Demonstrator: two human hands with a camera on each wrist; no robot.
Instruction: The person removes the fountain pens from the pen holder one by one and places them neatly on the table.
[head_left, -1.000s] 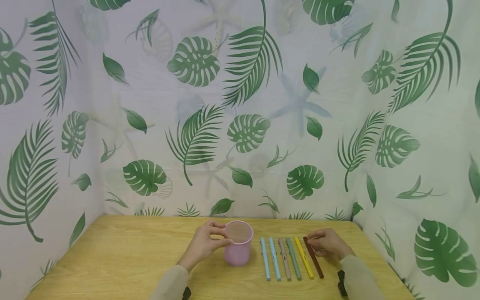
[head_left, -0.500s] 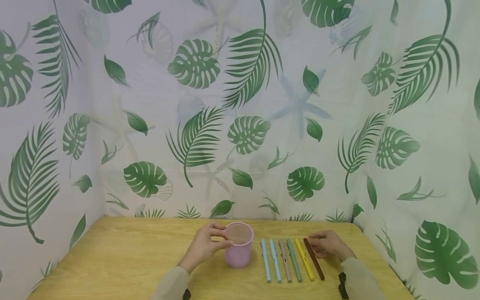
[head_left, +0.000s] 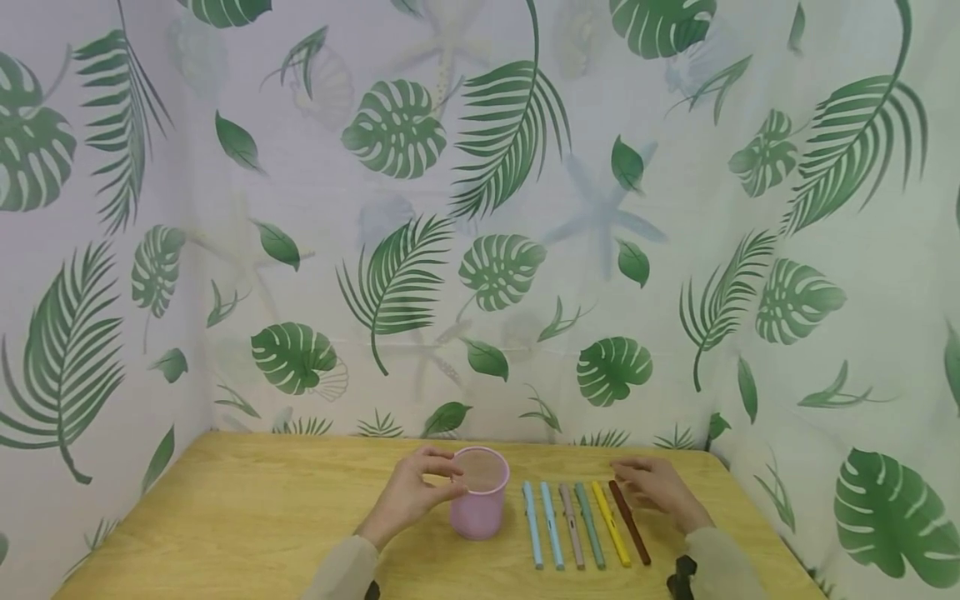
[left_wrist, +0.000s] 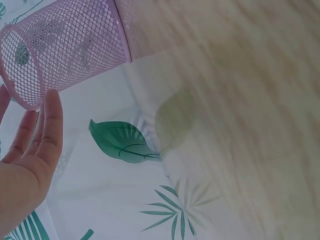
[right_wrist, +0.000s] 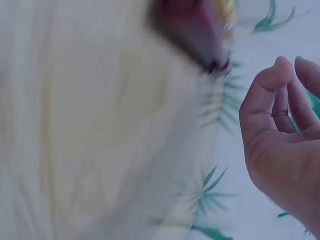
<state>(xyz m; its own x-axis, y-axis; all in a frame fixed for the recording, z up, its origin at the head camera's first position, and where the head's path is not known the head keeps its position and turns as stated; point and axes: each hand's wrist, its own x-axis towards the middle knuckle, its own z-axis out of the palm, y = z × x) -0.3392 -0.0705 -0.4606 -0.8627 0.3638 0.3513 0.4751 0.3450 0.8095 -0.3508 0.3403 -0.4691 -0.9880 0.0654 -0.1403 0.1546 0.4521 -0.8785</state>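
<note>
A pink mesh pen holder (head_left: 477, 512) stands upright on the table. My left hand (head_left: 408, 494) holds it by the left side of its rim, thumb and fingertips at the edge. In the left wrist view, fingers (left_wrist: 51, 117) reach the rim of the pen holder (left_wrist: 80, 47). To the right lie capped pens in a row: two light blue, then a taupe pen (head_left: 572, 527), a green pen (head_left: 590, 527), a yellow pen (head_left: 611, 525) and a dark red-brown pen (head_left: 631, 525). Beside the last one's far end hovers my right hand (head_left: 663, 487), fingers loosely bent, nothing in them.
The light wood table (head_left: 277, 517) ends at a white leaf-print cloth (head_left: 420, 383) at the back and on both sides. The light blue pens (head_left: 533, 527) lie nearest to the pen holder, a small gap between.
My right hand's fingers have lifted off the red-brown pen's far end and straightened a little. The left hand and the pen holder stay put; the head view shifts slightly.
</note>
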